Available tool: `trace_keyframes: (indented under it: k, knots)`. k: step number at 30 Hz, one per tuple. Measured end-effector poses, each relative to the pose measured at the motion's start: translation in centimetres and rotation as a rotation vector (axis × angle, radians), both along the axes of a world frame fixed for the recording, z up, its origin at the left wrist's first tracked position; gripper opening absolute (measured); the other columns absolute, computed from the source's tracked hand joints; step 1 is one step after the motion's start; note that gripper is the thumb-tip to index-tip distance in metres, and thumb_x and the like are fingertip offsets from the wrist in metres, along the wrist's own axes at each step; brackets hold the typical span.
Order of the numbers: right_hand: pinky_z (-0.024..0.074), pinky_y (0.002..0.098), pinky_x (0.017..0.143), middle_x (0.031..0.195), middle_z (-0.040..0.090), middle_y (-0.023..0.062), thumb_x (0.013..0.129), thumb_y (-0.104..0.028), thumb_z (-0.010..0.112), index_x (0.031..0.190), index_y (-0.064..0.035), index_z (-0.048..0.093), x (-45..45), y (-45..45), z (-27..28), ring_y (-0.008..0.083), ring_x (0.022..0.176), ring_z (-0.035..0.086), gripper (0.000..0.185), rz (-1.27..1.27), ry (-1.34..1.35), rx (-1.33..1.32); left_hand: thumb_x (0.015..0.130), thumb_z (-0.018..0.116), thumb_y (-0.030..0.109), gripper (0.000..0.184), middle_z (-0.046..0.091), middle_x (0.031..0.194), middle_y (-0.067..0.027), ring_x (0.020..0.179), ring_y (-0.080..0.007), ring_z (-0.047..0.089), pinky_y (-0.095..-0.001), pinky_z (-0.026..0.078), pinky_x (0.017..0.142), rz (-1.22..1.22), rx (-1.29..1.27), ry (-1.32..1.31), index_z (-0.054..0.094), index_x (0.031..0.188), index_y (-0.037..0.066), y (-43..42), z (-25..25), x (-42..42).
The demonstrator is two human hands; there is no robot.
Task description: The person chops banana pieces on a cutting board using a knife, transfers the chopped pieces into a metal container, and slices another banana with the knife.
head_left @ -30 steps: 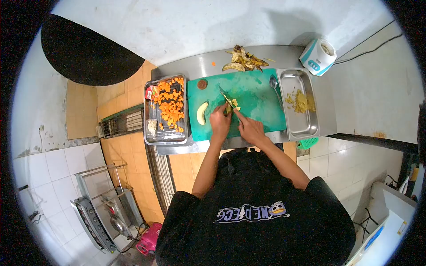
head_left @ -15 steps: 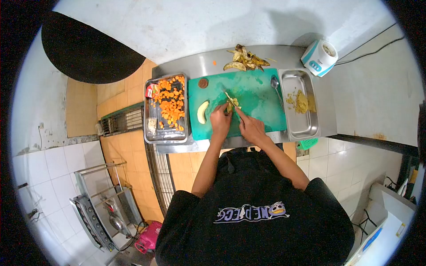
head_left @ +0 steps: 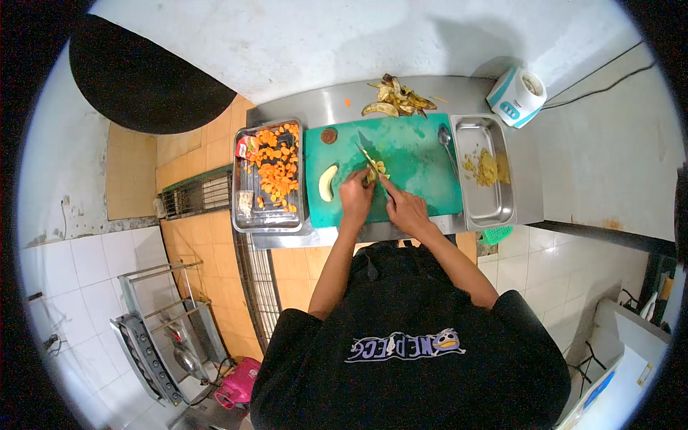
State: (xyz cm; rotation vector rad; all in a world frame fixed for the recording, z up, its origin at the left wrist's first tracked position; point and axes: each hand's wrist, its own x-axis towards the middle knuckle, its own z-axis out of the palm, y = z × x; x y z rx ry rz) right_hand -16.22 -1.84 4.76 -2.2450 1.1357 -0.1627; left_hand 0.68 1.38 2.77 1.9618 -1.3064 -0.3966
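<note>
On the green cutting board [head_left: 419, 197], my right hand [head_left: 407, 211] is wrapped round the handle of a knife [head_left: 367, 152], its blade pointing up and to the left. My left hand [head_left: 356, 195] is closed on a piece of banana [head_left: 370, 176] right beside the blade; the fingers hide part of it. Pale cut slices [head_left: 380, 167] lie against the blade's right side. A whole peeled banana [head_left: 327, 183] rests to the left of my left hand. Farther up the board is a small round brown thing [head_left: 328, 135].
Left of the board stands a metal tray [head_left: 269, 227] of orange chunks [head_left: 276, 175] and a red packet [head_left: 247, 147]. To the right is a steel pan [head_left: 491, 208] with yellow mash [head_left: 487, 168]. A spoon [head_left: 446, 140], banana peels [head_left: 398, 99] and a white-teal appliance [head_left: 517, 97] are near.
The knife blade has shifted slightly against the banana, and the slices beside it sit a little differently. Both hands stay in nearly the same place.
</note>
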Motion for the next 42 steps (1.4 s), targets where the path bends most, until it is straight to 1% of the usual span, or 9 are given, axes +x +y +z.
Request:
trace_keyframes:
  k: [12, 15, 17, 20, 27, 29, 35, 39, 42]
  knots:
    - [0.0557, 0.0601, 0.075, 0.092, 0.072, 0.0221, 0.098, -0.021, 0.056, 0.16, -0.0294, 0.035, -0.1, 0.2, 0.5, 0.0447, 0.08, 0.07, 0.067, -0.019, -0.05, 0.017, 0.082, 0.076, 0.005, 0.031, 0.073, 0.111, -0.0201, 0.083, -0.0348, 0.074, -0.0421, 0.059, 0.074, -0.036, -0.018, -0.072, 0.074, 0.113, 0.001, 0.4, -0.7, 0.0]
    - [0.0562, 0.0591, 0.073, 0.091, 0.072, 0.023, 0.097, -0.02, 0.056, 0.159, -0.0287, 0.037, -0.2, 0.3, 0.8, 0.0437, 0.079, 0.071, 0.066, 0.011, 0.015, 0.014, 0.082, 0.077, 0.006, 0.031, 0.073, 0.11, -0.0203, 0.08, -0.0337, 0.074, -0.0416, 0.059, 0.073, -0.009, -0.05, -0.03, 0.075, 0.112, 0.001, 0.2, -0.5, 0.0]
    - [0.056, 0.0592, 0.073, 0.092, 0.072, 0.0241, 0.097, -0.021, 0.056, 0.159, -0.0286, 0.038, -0.6, 0.6, 1.7, 0.0434, 0.08, 0.071, 0.065, 0.006, 0.068, 0.08, 0.081, 0.08, 0.011, 0.03, 0.074, 0.104, -0.0191, 0.089, -0.038, 0.072, -0.0449, 0.057, 0.08, 0.024, 0.014, 0.079, 0.076, 0.109, 0.002, 0.1, -0.1, -0.1]
    - [0.0558, 0.0596, 0.072, 0.088, 0.072, 0.0235, 0.097, -0.023, 0.055, 0.159, -0.0289, 0.038, -1.3, 0.3, 3.2, 0.0433, 0.078, 0.071, 0.065, 0.044, 0.135, 0.1, 0.081, 0.081, 0.014, 0.03, 0.074, 0.104, -0.0177, 0.09, -0.0371, 0.072, -0.0442, 0.057, 0.079, 0.04, 0.01, 0.103, 0.075, 0.108, 0.003, 0.1, -0.1, 0.0]
    - [0.0553, 0.06, 0.067, 0.08, 0.071, 0.0214, 0.096, -0.022, 0.055, 0.159, -0.0282, 0.038, -0.4, -0.2, 2.6, 0.0431, 0.07, 0.069, 0.065, -0.019, -0.045, -0.011, 0.08, 0.082, 0.018, 0.032, 0.075, 0.106, -0.0167, 0.09, -0.0366, 0.073, -0.043, 0.058, 0.077, 0.039, 0.071, 0.087, 0.077, 0.11, 0.006, 0.5, 0.0, -0.2]
    - [0.0556, 0.0591, 0.067, 0.081, 0.071, 0.0213, 0.096, -0.021, 0.055, 0.16, -0.0276, 0.037, 0.2, -0.3, 0.8, 0.0428, 0.071, 0.069, 0.067, 0.005, -0.059, -0.009, 0.082, 0.08, 0.017, 0.03, 0.075, 0.107, -0.0169, 0.089, -0.0366, 0.073, -0.0434, 0.058, 0.077, 0.018, 0.073, -0.117, 0.077, 0.11, 0.006, 0.7, -0.2, -0.2]
    - [0.0557, 0.0586, 0.068, 0.081, 0.071, 0.0214, 0.096, -0.021, 0.055, 0.16, -0.0267, 0.036, -1.6, 1.0, 0.2, 0.043, 0.072, 0.069, 0.067, 0.034, 0.022, 0.013, 0.086, 0.076, 0.016, 0.026, 0.072, 0.099, -0.013, 0.082, -0.036, 0.071, -0.0453, 0.057, 0.07, 0.016, -0.026, -0.132, 0.076, 0.111, 0.009, 1.1, -1.5, -0.2]
    - [0.0558, 0.0585, 0.069, 0.082, 0.071, 0.0216, 0.096, -0.021, 0.055, 0.16, -0.0267, 0.036, -2.3, 1.1, 1.9, 0.0433, 0.072, 0.07, 0.067, 0.04, 0.06, 0.068, 0.087, 0.076, 0.016, 0.023, 0.073, 0.098, -0.0165, 0.081, -0.0379, 0.071, -0.0466, 0.056, 0.071, 0.051, 0.026, -0.119, 0.076, 0.108, 0.006, 1.0, -0.5, -0.5]
    - [0.0559, 0.0586, 0.071, 0.083, 0.071, 0.0219, 0.096, -0.02, 0.055, 0.16, -0.0266, 0.037, -1.4, 0.8, 2.2, 0.0435, 0.074, 0.07, 0.066, -0.021, -0.066, 0.03, 0.087, 0.076, 0.016, 0.022, 0.072, 0.094, -0.0162, 0.078, -0.0374, 0.07, -0.0465, 0.056, 0.068, 0.057, -0.008, -0.137, 0.076, 0.107, 0.006, 1.0, -1.4, -0.7]
